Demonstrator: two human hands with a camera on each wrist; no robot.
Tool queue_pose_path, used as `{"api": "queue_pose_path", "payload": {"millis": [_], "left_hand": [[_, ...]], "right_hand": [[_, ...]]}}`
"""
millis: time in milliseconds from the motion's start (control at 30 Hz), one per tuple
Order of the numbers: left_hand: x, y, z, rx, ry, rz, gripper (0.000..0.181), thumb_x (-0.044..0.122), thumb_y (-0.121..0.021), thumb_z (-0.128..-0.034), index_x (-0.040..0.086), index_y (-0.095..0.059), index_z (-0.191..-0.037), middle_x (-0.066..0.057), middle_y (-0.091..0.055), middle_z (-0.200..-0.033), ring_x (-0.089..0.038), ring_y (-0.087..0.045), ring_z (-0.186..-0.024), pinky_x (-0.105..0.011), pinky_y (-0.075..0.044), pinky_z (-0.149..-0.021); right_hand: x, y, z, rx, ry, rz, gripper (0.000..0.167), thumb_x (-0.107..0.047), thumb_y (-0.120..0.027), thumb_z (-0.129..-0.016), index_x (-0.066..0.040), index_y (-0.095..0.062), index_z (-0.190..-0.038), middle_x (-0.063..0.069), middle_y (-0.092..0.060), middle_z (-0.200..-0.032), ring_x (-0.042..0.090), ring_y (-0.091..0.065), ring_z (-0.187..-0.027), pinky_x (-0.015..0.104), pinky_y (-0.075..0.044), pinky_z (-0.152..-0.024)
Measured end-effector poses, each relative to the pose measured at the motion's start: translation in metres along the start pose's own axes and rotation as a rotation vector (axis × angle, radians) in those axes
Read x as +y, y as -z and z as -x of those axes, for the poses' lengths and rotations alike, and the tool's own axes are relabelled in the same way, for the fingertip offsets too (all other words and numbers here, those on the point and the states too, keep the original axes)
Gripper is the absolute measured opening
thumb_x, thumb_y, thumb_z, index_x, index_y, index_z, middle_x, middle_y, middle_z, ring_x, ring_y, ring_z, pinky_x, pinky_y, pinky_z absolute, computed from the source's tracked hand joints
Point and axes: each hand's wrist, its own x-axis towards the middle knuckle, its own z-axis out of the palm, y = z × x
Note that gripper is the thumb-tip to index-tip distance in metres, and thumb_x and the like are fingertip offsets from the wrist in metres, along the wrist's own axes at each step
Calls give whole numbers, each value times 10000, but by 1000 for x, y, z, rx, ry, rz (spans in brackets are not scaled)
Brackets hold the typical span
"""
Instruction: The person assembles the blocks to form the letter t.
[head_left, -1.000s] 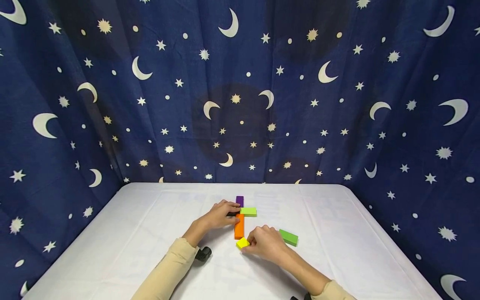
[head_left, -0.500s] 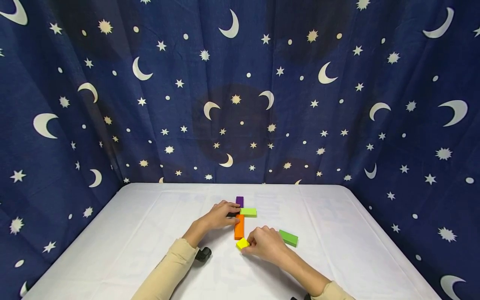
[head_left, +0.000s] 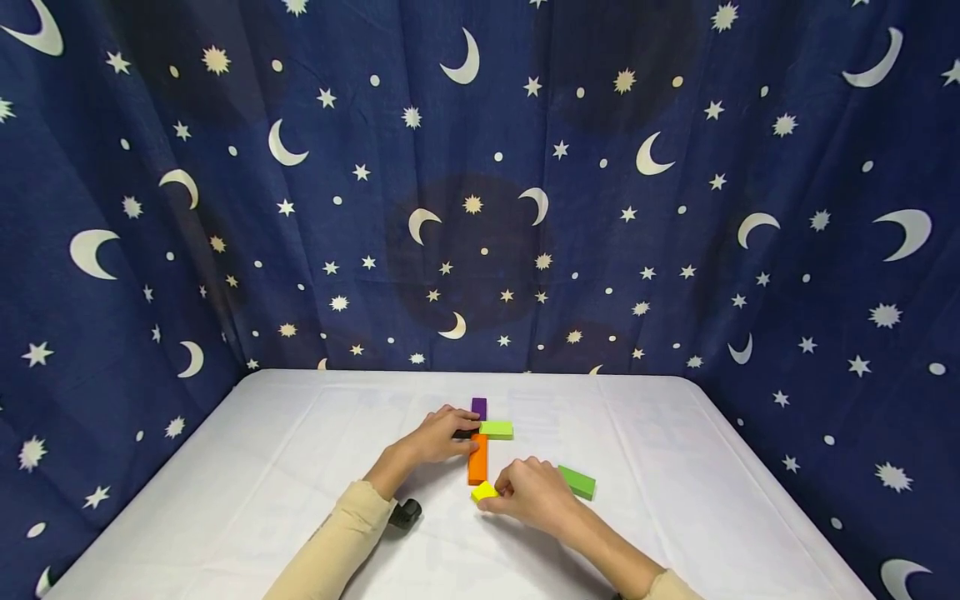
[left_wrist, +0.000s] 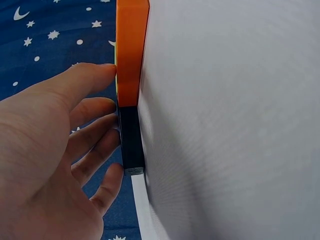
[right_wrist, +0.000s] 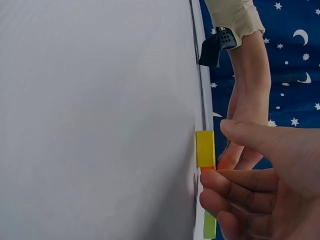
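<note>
In the head view my left hand [head_left: 441, 435] rests over the joined blocks, its thumb at the orange block [head_left: 477, 460]. The left wrist view shows its other fingertips along a black block [left_wrist: 131, 140] that meets the orange one. My right hand [head_left: 536, 493] pinches a small yellow block [head_left: 483, 492] just below the orange block's near end. That yellow block [right_wrist: 205, 149] lies between thumb and index finger in the right wrist view. Beyond the left fingers are a purple block [head_left: 479, 407] and a light green block [head_left: 497, 430], which points right.
A darker green block [head_left: 577, 482] lies apart, right of my right hand. White cloth covers the table [head_left: 300, 450]. A dark blue curtain [head_left: 480, 183] with moons and stars rises behind it. A black wrist device [head_left: 406, 513] sits below my left sleeve.
The head view has tilted up slightly, so everything sits a little lower. My right thumb reaches slightly farther left over the yellow block. The left hand stays in place on the blocks.
</note>
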Motion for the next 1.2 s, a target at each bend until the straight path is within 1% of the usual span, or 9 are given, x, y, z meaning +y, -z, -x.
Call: {"api": "queue_pose_path", "payload": {"millis": [133, 200, 267, 500, 733, 967, 1200], "left_hand": [[-2, -1, 1, -1, 0, -3, 439, 250, -685, -911, 23, -639, -1285, -90, -590, -1389, -297, -509, -1234, -514, -382, -956], [-3, -1, 2, -3, 7, -7, 443, 258, -681, -914, 30, -636, -1291, -84, -588, -1395, -291, -506, -1245, -507, -379, -972], [-3, -2, 2, -5, 14, -9, 446, 261, -681, -914, 34, -634, -1295, -78, -587, -1397, -288, -504, -1251, -500, -377, -980], [-2, -1, 2, -17, 29, -7, 459, 285, -685, -912, 47, -632, -1302, -63, -583, -1405, -281, -500, -1252, -485, -386, -973], [-2, 0, -1, -20, 40, -9, 458, 291, -681, -914, 59, -632, -1306, -51, -578, -1409, -270, -489, -1258, -491, -385, -990], [-3, -1, -2, -33, 45, -19, 462, 301, -680, -915, 69, -630, -1311, -44, -576, -1412, -265, -487, -1258, -475, -385, -980], [-3, -2, -1, -38, 50, -10, 465, 298, -681, -915, 66, -626, -1314, -43, -572, -1416, -265, -484, -1259, -480, -379, -991]], "right_hand": [[2, 3, 2, 15, 3, 18, 349, -464, -797, -765, -124, -786, -841, -135, -584, -577, 12, -434, -477, 193, -365, -486], [4, 4, 3, 25, 7, 26, 369, -450, -798, -770, -106, -789, -901, -126, -619, -619, 6, -455, -498, 186, -391, -511], [7, 6, 5, 35, 10, 29, 376, -440, -797, -775, -100, -787, -936, -125, -620, -631, 1, -457, -507, 181, -397, -519], [15, 12, 10, 67, 22, 34, 341, -404, -796, -784, -106, -774, -949, -152, -598, -632, -9, -442, -506, 187, -387, -493], [26, 23, 12, 96, -10, 47, 313, -373, -812, -771, -134, -759, -965, -168, -606, -666, 0, -444, -533, 205, -375, -496], [39, 34, 14, 133, -21, 55, 323, -321, -845, -736, -126, -759, -979, -99, -659, -746, -3, -491, -590, 205, -393, -530], [52, 40, 18, 133, -82, 64, 339, -308, -857, -716, -162, -753, -1004, -76, -684, -815, 7, -532, -645, 221, -414, -562]]}}
